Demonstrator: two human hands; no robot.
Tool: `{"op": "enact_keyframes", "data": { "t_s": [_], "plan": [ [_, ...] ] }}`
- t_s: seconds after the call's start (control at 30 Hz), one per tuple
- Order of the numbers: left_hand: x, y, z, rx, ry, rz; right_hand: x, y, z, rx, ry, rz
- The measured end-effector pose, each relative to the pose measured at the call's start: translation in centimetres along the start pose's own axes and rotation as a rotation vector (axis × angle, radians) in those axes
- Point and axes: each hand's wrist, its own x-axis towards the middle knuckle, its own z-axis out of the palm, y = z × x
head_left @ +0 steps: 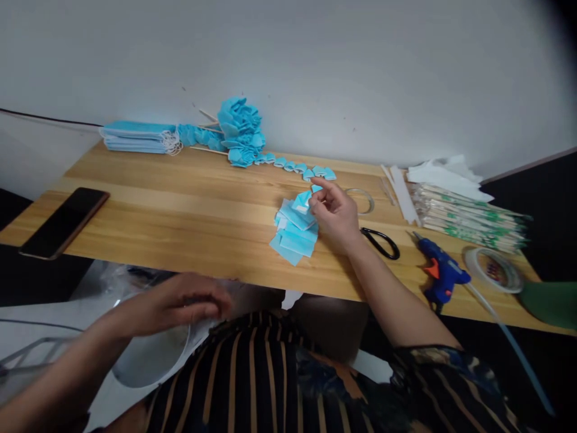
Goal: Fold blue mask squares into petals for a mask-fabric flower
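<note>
My right hand (336,213) is over the table beside a loose pile of cut blue fabric pieces (295,234), which look like face mask material. Its index finger and thumb are apart, with a small bit of blue showing between them; whether they touch it I cannot tell. Just beyond runs a row of small folded blue pieces (288,165). My left hand (180,304), slightly blurred, hangs in front of the table edge with loosely bent fingers and nothing visible in it.
Blue fabric flowers on sticks (241,129) lie at the back beside stacked face masks (137,137). A phone (65,222) lies left. On the right are black-handled scissors (381,242), a blue glue gun (442,267), a tape roll (493,270) and wrapped sticks (469,216). A bin (151,361) stands below.
</note>
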Motion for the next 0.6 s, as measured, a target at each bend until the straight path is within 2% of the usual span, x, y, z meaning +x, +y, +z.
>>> {"op": "enact_keyframes", "data": {
  "t_s": [0.03,0.1,0.23,0.3,0.4,0.5,0.6],
  "plan": [
    [1.3,1.0,-1.0,-0.019,0.038,0.001,0.0,-0.1,0.0,0.004,-0.005,0.005],
    [4.8,1.8,-2.1,-0.024,0.2,-0.011,-0.1,-0.3,0.0,0.001,-0.005,0.019],
    [13.0,1.0,-2.2,-0.155,0.53,0.052,-0.1,-0.5,0.0,-0.003,0.007,0.022],
    [16.5,0.3,-1.9,-0.293,0.528,0.079,-0.1,-0.5,0.0,0.006,0.006,0.016],
    [19.7,-0.2,-1.4,-0.387,0.404,0.024,-0.2,-0.7,0.0,0.01,0.009,0.01],
    [20.9,-0.3,-1.2,-0.378,0.33,-0.031,-0.2,-0.8,0.0,-0.006,0.005,0.017],
    [21.5,0.1,-1.3,-0.323,0.349,-0.063,0.0,-0.9,-0.2,-0.003,-0.006,0.025]
  ]
}}
